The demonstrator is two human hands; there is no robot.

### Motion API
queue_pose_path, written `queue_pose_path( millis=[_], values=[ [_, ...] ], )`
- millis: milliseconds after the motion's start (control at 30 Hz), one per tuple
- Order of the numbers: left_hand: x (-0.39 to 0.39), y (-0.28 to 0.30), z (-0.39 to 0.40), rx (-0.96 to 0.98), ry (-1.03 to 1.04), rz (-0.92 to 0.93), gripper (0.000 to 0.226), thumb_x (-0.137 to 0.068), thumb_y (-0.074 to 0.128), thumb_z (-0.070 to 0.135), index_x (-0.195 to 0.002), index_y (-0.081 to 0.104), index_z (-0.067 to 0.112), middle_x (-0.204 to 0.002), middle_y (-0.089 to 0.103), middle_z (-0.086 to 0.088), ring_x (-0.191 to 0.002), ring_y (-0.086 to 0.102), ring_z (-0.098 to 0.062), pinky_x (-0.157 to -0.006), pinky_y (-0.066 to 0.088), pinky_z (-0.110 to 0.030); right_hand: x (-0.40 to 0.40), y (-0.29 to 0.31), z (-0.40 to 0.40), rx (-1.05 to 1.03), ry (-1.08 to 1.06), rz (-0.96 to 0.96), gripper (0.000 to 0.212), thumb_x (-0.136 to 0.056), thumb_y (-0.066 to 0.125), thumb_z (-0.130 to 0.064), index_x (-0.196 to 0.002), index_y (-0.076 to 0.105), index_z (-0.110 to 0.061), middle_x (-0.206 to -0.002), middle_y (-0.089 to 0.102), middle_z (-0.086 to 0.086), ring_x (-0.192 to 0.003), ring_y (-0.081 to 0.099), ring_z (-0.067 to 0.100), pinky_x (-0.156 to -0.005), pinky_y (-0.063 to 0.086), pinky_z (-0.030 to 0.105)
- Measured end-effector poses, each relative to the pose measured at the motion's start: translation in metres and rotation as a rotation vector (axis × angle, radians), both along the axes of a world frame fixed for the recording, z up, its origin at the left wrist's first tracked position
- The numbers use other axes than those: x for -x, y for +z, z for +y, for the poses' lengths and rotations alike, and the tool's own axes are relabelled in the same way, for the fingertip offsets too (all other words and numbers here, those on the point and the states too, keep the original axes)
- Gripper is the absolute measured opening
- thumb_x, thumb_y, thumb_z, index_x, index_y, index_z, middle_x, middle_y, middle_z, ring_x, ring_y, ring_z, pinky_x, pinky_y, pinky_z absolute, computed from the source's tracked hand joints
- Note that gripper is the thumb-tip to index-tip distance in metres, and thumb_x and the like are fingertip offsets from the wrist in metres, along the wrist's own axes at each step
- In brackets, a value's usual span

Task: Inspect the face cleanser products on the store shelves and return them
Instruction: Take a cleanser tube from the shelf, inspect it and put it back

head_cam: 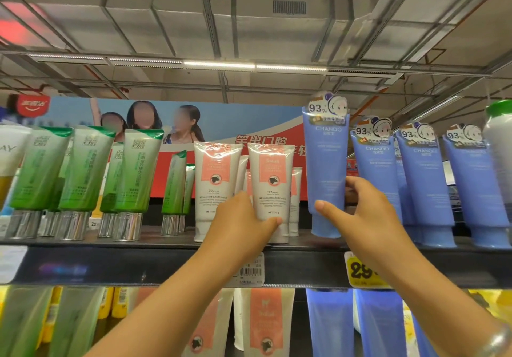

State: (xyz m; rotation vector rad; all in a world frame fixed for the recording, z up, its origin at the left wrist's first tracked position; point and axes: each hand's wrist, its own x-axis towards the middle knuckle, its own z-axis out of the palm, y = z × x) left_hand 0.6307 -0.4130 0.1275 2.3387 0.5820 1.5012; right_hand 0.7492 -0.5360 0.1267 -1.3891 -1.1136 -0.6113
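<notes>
Top shelf (pixel 166 245) runs straight across the middle of the frame, and it's packed: green tubes (pixel 83 168) on silver caps at the left, white-and-pink tubes centre, a row of blue tubes (pixel 424 184) at right. The lower shelf beneath shows more of the same colours.

Both hands are up at once. The right hand (pixel 368 218) has its grip wrapped round a blue cleanser tube (pixel 327 173), thumb in front, fingers behind; its cap hangs just above the shelf, taller than its neighbours, so it's either lifting out or going back, can't tell which. The left hand (pixel 243 223) curls round a white-and-pink tube (pixel 271 184), which stands on the shelf.

By my read, the inspection is mid-run: two products in hand, neither released, many tubes unhandled.
</notes>
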Motion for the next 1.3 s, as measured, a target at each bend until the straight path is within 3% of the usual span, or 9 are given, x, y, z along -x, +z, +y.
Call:
queue_pose_path(
  millis=[67, 233, 333, 467, 600, 800, 1000, 1200, 1300],
  values=[
    [0.008, -0.007, -0.007, -0.016, 0.003, -0.118, 0.052, -0.085, 0.063, 0.037, -0.130, 0.043, 0.019, -0.121, 0.055, 0.002, -0.104, 0.055, -0.012, -0.070, 0.039, -0.013, 0.009, -0.001, -0.005, -0.038, 0.073, 0.008, 0.038, -0.080, 0.070, -0.026, -0.109, 0.046, -0.027, -0.095, 0.054, -0.019, -0.084, 0.057, 0.000, -0.058, 0.046, 0.009],
    [0.025, -0.046, -0.030, 0.019, -0.229, -0.339, 0.035, -0.083, 0.065, 0.032, -0.114, 0.052, 0.037, -0.105, 0.056, 0.021, -0.087, 0.058, 0.005, -0.062, 0.040, 0.005, 0.035, -0.018, -0.018, -0.100, 0.293, 0.069, 0.039, -0.076, 0.072, -0.024, -0.109, 0.052, -0.032, -0.104, 0.065, -0.012, -0.089, 0.066, 0.005, -0.074, 0.056, 0.024],
    [0.029, -0.073, -0.041, 0.120, -0.366, -0.366, 0.025, -0.079, 0.064, 0.039, -0.103, 0.059, 0.040, -0.099, 0.065, 0.021, -0.090, 0.061, 0.007, -0.069, 0.048, -0.006, 0.050, -0.038, -0.025, -0.072, 0.396, 0.082, 0.043, -0.073, 0.074, -0.024, -0.108, 0.051, -0.037, -0.101, 0.066, -0.015, -0.089, 0.065, -0.001, -0.071, 0.056, 0.018],
    [0.030, -0.105, -0.058, 0.372, -0.666, -0.434, 0.026, -0.065, 0.058, 0.046, -0.088, 0.068, 0.041, -0.091, 0.071, 0.015, -0.085, 0.067, 0.000, -0.065, 0.052, -0.014, 0.064, -0.070, -0.032, -0.029, 0.486, 0.163, 0.047, -0.072, 0.075, -0.021, -0.105, 0.049, -0.040, -0.098, 0.066, -0.023, -0.089, 0.065, -0.001, -0.069, 0.052, 0.014],
    [0.031, -0.138, -0.077, 0.672, -0.911, -0.489, 0.031, -0.062, 0.061, 0.041, -0.089, 0.073, 0.030, -0.098, 0.074, -0.002, -0.090, 0.070, -0.014, -0.066, 0.055, -0.021, 0.068, -0.100, -0.042, 0.022, 0.542, 0.324, 0.049, -0.072, 0.076, -0.017, -0.109, 0.049, -0.033, -0.104, 0.068, -0.009, -0.092, 0.067, 0.010, -0.075, 0.056, 0.027],
    [0.038, -0.183, -0.113, 0.966, -0.943, -0.532, 0.024, -0.068, 0.061, 0.028, -0.083, 0.075, 0.015, -0.097, 0.073, -0.013, -0.085, 0.071, -0.020, -0.067, 0.057, -0.028, 0.073, -0.145, -0.066, 0.068, 0.580, 0.498, 0.042, -0.072, 0.074, -0.009, -0.104, 0.051, -0.022, -0.101, 0.068, 0.005, -0.081, 0.069, 0.011, -0.063, 0.054, 0.021],
    [0.052, -0.235, -0.158, 1.140, -0.852, -0.545, 0.029, -0.071, 0.060, 0.023, -0.091, 0.065, 0.003, -0.092, 0.072, -0.017, -0.081, 0.068, -0.021, -0.065, 0.057, -0.028, 0.078, -0.194, -0.098, 0.151, 0.649, 0.665, 0.038, -0.076, 0.069, 0.002, -0.108, 0.052, -0.009, -0.097, 0.068, 0.004, -0.073, 0.067, 0.000, -0.060, 0.050, 0.011],
    [0.079, -0.273, -0.189, 1.271, -0.745, -0.542, 0.020, -0.069, 0.063, 0.026, -0.073, 0.075, 0.011, -0.081, 0.072, -0.010, -0.072, 0.069, -0.021, -0.065, 0.057, -0.030, 0.086, -0.237, -0.125, 0.210, 0.640, 0.778, 0.019, -0.083, 0.064, -0.016, -0.101, 0.062, -0.011, -0.090, 0.074, 0.002, -0.082, 0.070, 0.010, -0.070, 0.056, 0.019],
    [0.093, -0.288, -0.199, 1.368, -0.717, -0.578, 0.028, -0.070, 0.064, 0.024, -0.086, 0.071, 0.002, -0.088, 0.072, -0.014, -0.074, 0.069, -0.024, -0.064, 0.058, -0.031, 0.092, -0.255, -0.133, 0.234, 0.661, 0.836, 0.026, -0.078, 0.064, -0.026, -0.098, 0.066, -0.010, -0.089, 0.075, 0.000, -0.085, 0.070, 0.014, -0.076, 0.057, 0.024]
  ],
)
